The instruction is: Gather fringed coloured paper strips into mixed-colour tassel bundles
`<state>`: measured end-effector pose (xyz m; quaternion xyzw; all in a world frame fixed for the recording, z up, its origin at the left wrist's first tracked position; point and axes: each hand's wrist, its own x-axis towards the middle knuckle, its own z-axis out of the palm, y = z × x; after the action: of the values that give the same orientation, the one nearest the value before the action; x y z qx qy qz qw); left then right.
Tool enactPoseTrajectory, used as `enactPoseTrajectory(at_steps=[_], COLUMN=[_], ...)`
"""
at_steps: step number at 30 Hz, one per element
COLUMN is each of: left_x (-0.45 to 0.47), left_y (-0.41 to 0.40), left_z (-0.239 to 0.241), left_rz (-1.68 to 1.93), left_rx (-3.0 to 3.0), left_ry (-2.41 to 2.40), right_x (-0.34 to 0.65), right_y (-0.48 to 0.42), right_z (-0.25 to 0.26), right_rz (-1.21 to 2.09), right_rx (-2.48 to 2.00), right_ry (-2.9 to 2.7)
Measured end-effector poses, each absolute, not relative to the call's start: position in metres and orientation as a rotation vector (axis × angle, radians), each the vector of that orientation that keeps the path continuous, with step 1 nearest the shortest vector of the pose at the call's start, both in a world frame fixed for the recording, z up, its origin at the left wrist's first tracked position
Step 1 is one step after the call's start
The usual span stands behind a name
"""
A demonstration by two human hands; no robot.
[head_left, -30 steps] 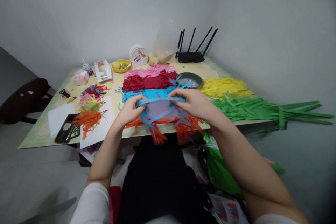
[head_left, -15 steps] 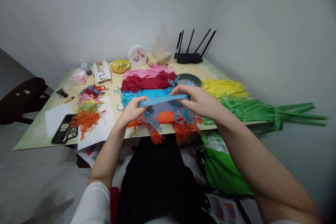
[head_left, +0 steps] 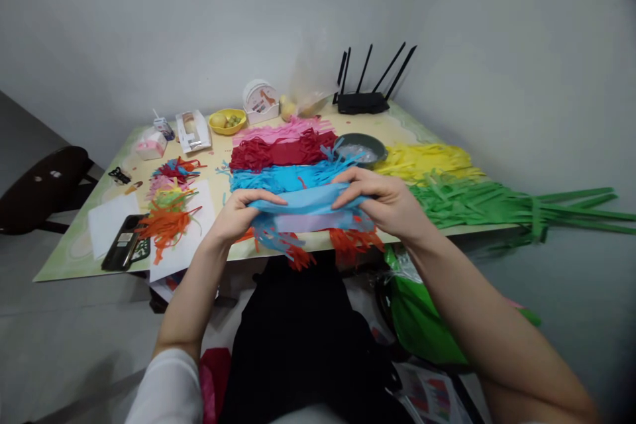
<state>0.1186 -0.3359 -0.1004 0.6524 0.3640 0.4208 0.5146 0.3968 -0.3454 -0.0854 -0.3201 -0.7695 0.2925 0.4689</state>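
Note:
Between both hands stretches a sheet of blue tissue paper [head_left: 305, 200] with fringed ends, held above the table's front edge. My left hand [head_left: 244, 213] pinches its left end, thumb on top. At the right end, my right hand [head_left: 380, 202] grips it between thumb and fingers. Orange fringed paper [head_left: 348, 246] shows below, partly hidden by the blue sheet. Just beyond my hands lie more fringed stacks: bright blue [head_left: 283, 177], dark red [head_left: 283, 150] and pink [head_left: 283, 130]. Yellow fringed paper [head_left: 427, 160] and a green fringed bundle [head_left: 477, 202] are at the right.
A dark bowl [head_left: 381, 151] holds clear plastic. At the back are a black router [head_left: 362, 103], a yellow fruit dish [head_left: 227, 122] and a white box [head_left: 193, 131]. Small tassels [head_left: 166, 228] lie beside a phone [head_left: 122, 245] on the left. A green bag [head_left: 427, 318] hangs below.
The blue tissue paper has tilted, so its broad face shows where only a narrow edge did. Both hands have lowered slightly and still hold it.

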Motion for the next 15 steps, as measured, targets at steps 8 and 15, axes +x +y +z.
enactPoseTrajectory(at_steps=[8, 15], left_x=[0.102, 0.118], left_y=[-0.334, -0.339], left_z=[-0.077, -0.068], left_rz=[0.753, 0.798], left_rx=[1.828, 1.935], left_ry=[0.727, 0.965], right_x=[0.409, 0.422], right_y=[-0.343, -0.342], right_z=[-0.070, -0.056], right_rz=[0.696, 0.641], right_rx=[-0.697, -0.721], right_ry=[-2.171, -2.429])
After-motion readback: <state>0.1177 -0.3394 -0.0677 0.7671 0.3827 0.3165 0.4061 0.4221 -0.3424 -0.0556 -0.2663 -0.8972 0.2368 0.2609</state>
